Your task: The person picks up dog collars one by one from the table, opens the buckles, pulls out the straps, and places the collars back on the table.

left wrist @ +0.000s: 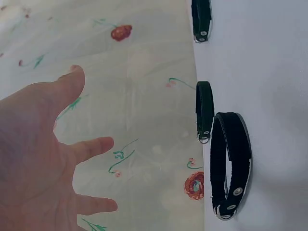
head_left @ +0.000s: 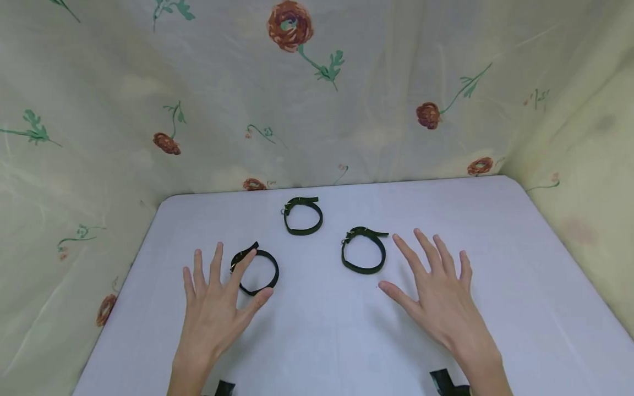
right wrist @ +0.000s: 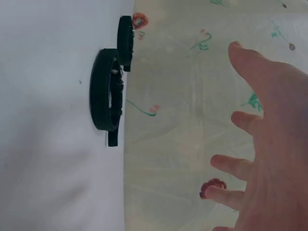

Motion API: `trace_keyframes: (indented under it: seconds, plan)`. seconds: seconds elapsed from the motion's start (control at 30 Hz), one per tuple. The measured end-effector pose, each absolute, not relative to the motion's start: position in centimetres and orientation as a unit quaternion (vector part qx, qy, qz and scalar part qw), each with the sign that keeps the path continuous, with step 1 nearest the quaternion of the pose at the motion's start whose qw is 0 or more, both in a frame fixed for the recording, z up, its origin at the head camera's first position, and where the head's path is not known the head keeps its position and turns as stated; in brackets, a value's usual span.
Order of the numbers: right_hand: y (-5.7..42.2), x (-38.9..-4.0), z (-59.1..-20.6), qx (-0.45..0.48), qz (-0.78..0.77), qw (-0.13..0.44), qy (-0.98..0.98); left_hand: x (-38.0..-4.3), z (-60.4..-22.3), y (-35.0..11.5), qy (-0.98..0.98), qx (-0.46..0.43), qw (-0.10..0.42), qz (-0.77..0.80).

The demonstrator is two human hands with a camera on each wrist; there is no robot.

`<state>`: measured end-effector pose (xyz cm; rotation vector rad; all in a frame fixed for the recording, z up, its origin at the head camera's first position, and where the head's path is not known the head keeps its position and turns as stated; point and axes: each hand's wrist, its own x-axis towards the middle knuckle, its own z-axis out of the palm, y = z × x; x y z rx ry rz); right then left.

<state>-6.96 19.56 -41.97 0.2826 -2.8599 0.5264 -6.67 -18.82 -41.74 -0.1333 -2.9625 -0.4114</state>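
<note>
Three dark buckled collars stand on edge in loops on the white table. The left collar (head_left: 275, 269) is partly covered in the head view by the index finger and thumb of my left hand (head_left: 212, 313). That hand hovers with its fingers spread and holds nothing. Farther back in the middle is the second collar (head_left: 304, 231). The right collar (head_left: 364, 270) lies just left of my right hand (head_left: 441, 300), which is also raised, fingers spread, gripping nothing. In the left wrist view the nearest collar (left wrist: 243, 159) shows its metal ring and rivets.
A white cloth covers the table (head_left: 317, 346). Behind it and at both sides hangs a pale curtain (head_left: 366, 110) with a flower print, meeting the table's back edge. Black straps (head_left: 448, 382) show near both wrists.
</note>
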Motion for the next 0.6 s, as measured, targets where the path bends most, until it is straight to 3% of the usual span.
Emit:
trace_keyframes:
  seconds: [0.33,0.6]
  plan:
    - [16.9,-7.8,-42.6,0.124,0.316,0.074,-0.938,-6.9,-42.4,-19.5,-0.953,-0.020,0.081,-0.290]
    - [11.3,-10.5,-43.8,0.206,0.370,-0.021,-0.906,-7.1,-42.9,-21.7,-0.923,0.105,0.019,-0.370]
